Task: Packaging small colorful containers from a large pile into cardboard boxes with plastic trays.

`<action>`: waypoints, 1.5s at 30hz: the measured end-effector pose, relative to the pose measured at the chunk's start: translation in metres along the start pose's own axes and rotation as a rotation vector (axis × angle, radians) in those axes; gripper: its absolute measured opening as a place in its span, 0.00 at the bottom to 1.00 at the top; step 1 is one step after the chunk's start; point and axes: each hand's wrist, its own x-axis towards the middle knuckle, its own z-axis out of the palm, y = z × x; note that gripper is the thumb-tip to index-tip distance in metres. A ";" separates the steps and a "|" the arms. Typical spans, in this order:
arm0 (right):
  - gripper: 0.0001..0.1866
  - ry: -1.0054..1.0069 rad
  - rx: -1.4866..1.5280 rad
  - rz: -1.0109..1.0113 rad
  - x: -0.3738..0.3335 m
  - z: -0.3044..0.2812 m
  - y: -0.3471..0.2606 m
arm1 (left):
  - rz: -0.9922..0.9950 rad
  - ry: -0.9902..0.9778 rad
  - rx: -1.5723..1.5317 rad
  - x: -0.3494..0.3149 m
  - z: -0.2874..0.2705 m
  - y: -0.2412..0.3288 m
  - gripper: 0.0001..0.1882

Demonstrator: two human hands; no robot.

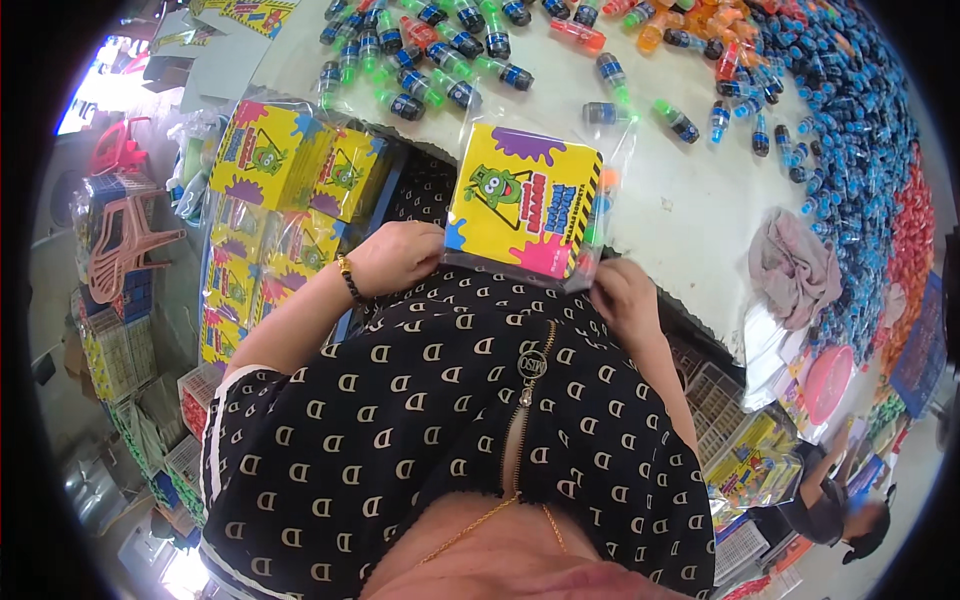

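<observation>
Upright in front of me at the table's near edge is a clear plastic bag with a yellow cartoon card inside it. A few bright bottle colours show at its right side, behind the card. My left hand, with a beaded bracelet at the wrist, is closed at the bag's lower left corner; its fingertips are partly hidden. At the lower right corner my right hand pinches the bag's bottom edge with bent fingers.
Small green, orange and dark bottles lie along the white table's far side. Many blue-capped bottles heap up at right, near a crumpled cloth. Stacked yellow packs stand left. Another person is at lower right.
</observation>
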 end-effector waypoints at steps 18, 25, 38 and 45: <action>0.18 0.194 0.018 0.300 0.015 0.009 0.007 | 0.089 0.194 0.531 0.119 -0.020 0.044 0.28; 0.24 0.403 -0.001 0.234 0.032 0.005 -0.032 | 0.079 0.209 0.550 0.116 -0.019 0.045 0.28; 0.34 0.237 -0.007 0.198 -0.004 -0.004 -0.020 | 0.093 0.186 0.580 0.116 -0.018 0.042 0.26; 0.29 0.151 -0.006 0.308 0.005 0.003 -0.009 | 0.097 0.194 0.575 0.117 -0.018 0.042 0.27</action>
